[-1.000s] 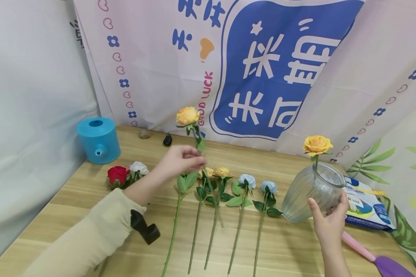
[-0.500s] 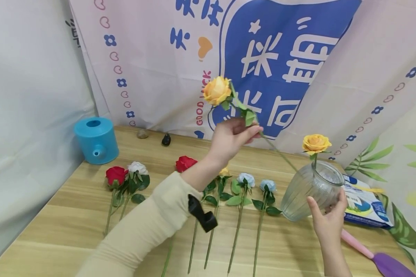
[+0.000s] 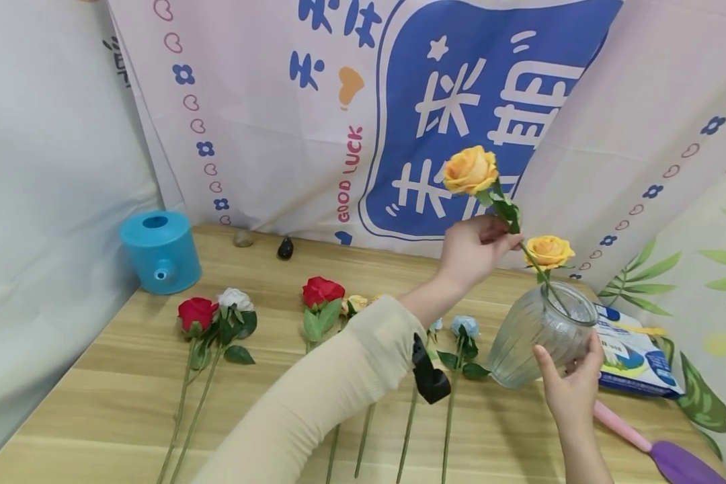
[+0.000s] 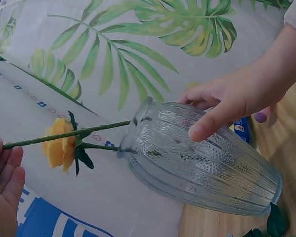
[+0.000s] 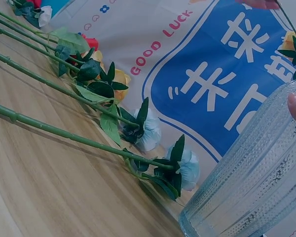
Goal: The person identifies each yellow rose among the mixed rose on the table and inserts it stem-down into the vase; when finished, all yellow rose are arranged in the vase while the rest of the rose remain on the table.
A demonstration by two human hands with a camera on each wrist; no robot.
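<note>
My left hand (image 3: 474, 252) pinches the stem of a yellow rose (image 3: 470, 170) just under its leaves, with the bloom held up against the backdrop. The stem's lower end reaches into the mouth of a ribbed glass vase (image 3: 535, 339). Another yellow rose (image 3: 549, 252) stands in that vase, its bloom just above the rim. My right hand (image 3: 571, 380) grips the vase from its right side and keeps it tilted. In the left wrist view both stems enter the vase mouth, the held stem (image 4: 44, 139) passing in front of the other bloom (image 4: 59, 143).
Red roses (image 3: 323, 291), a white rose (image 3: 236, 300) and blue roses (image 3: 464, 327) lie on the wooden table (image 3: 97, 403). A blue watering can (image 3: 160, 252) stands back left. A blue-white packet (image 3: 638, 359) and a purple-and-pink tool (image 3: 683, 464) lie right of the vase.
My left hand has carried the yellow rose from over the row of flowers rightward to the vase, and its stem end has entered the mouth. My right hand has kept its grip on the vase.
</note>
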